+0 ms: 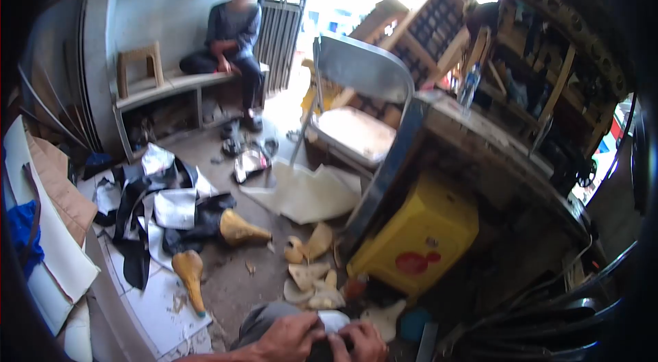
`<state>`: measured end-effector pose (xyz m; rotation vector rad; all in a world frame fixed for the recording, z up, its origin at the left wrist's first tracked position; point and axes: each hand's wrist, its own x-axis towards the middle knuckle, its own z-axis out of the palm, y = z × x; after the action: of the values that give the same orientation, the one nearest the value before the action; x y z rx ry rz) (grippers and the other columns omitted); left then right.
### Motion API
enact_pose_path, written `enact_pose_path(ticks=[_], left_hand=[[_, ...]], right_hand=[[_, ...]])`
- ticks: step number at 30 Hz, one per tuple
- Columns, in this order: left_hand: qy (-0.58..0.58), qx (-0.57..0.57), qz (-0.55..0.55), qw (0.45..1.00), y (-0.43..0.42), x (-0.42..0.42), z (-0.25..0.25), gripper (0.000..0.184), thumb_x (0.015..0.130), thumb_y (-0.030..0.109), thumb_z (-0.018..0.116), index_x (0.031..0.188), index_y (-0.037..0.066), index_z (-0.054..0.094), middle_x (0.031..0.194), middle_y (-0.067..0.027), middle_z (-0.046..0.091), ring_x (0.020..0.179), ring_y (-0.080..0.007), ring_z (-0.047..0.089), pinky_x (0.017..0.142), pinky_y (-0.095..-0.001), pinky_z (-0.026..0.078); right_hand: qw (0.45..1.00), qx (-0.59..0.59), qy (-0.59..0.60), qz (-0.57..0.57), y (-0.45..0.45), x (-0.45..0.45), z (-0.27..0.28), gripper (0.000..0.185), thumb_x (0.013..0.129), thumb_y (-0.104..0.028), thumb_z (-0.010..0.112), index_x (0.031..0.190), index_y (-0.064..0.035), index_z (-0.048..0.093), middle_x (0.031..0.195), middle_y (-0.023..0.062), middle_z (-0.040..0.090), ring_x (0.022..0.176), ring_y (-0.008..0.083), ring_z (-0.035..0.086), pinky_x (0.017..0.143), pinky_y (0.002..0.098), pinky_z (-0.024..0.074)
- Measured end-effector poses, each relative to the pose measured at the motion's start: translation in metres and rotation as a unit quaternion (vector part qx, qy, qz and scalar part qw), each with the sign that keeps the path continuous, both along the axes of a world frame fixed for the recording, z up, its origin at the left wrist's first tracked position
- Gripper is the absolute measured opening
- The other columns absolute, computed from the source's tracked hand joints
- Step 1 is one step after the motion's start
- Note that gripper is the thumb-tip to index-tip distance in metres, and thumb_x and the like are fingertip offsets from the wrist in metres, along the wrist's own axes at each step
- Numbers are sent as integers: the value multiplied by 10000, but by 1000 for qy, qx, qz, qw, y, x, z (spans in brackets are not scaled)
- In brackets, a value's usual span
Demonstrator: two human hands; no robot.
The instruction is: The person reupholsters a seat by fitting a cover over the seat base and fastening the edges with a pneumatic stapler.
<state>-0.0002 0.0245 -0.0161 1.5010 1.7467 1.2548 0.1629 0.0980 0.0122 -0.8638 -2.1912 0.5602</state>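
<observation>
Low in the view, my left hand (291, 336) is closed, with its fingers bent at the edge of a small white piece (334, 321). Just to its right, my right hand (362, 343) pinches at a dark item between the two hands, too small and shaded to name. The white piece lies between both hands, above my lap. Grey cloth (264, 317) covers my knee behind the left hand. Beyond the hands, cream foam offcuts (308, 273) lie on the floor.
Two yellowish shaped pieces (241, 228) rest on the floor near black and white scraps (175, 208). A yellow stool (418, 245) stands under a workbench (480, 130). Behind are a metal folding chair (363, 64) and a person (234, 36) seated on a bench (164, 90).
</observation>
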Motion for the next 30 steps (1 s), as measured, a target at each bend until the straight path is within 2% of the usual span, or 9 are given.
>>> enact_pose_path(ticks=[1,2,7,10,12,13,20,27,30], left_hand=[[5,10,19,1000,2,4,-2,98,947,88,676,985,1,653,925,-237,684,910,-451,683,785,-473,536],[13,19,35,999,4,6,-4,97,945,83,679,986,0,651,920,-242,674,903,-463,673,775,-479,532],[17,-17,35,999,8,7,-8,147,910,87,720,984,-6,633,900,-235,631,883,-474,629,758,-503,501],[59,56,41,996,-1,8,-9,167,881,93,753,1003,34,656,931,-158,641,892,-399,637,800,-485,480],[194,150,60,968,-12,8,-6,222,882,184,790,1055,88,691,958,-58,644,912,-264,633,913,-471,421],[194,148,43,969,-16,12,-12,310,844,214,831,1119,117,724,964,-5,638,914,-214,620,950,-491,393],[241,169,141,945,-15,22,-19,256,767,161,868,996,126,758,911,4,599,899,-220,572,921,-436,392],[274,176,68,943,-9,13,-24,273,763,243,882,969,121,751,906,4,607,823,-210,563,865,-466,390],[299,162,54,939,-5,18,-31,281,766,269,882,958,113,749,888,3,608,818,-206,565,866,-469,395]], right_hand=[[1000,-12,-10,-10,1,-3,4,182,925,-216,771,916,-45,708,998,135,673,863,365,678,753,455,544],[998,-23,-49,-10,12,2,-14,148,808,-185,837,886,-114,735,1061,86,669,946,316,663,776,452,547],[993,-64,-89,-32,17,-7,5,190,809,-193,783,825,-37,675,1074,98,634,958,329,657,739,474,541],[990,-96,-106,-23,16,-8,14,187,815,-187,778,818,-28,681,1076,95,629,972,315,647,734,467,540],[988,-99,-114,-19,19,-9,19,185,818,-186,777,817,-26,685,1079,93,627,976,309,642,732,462,540],[987,-105,-121,-18,19,-9,19,188,823,-189,776,821,-23,688,1078,90,627,974,306,639,733,459,541],[980,-93,-176,14,24,-13,28,194,844,-192,761,842,-9,696,1072,93,629,979,311,639,781,458,538],[977,-140,-158,17,31,-8,24,174,863,-170,774,879,-1,733,1058,107,639,980,306,660,814,433,543],[974,-207,-75,53,42,5,13,155,885,-149,796,930,-1,781,1044,106,659,944,278,679,825,388,547]])
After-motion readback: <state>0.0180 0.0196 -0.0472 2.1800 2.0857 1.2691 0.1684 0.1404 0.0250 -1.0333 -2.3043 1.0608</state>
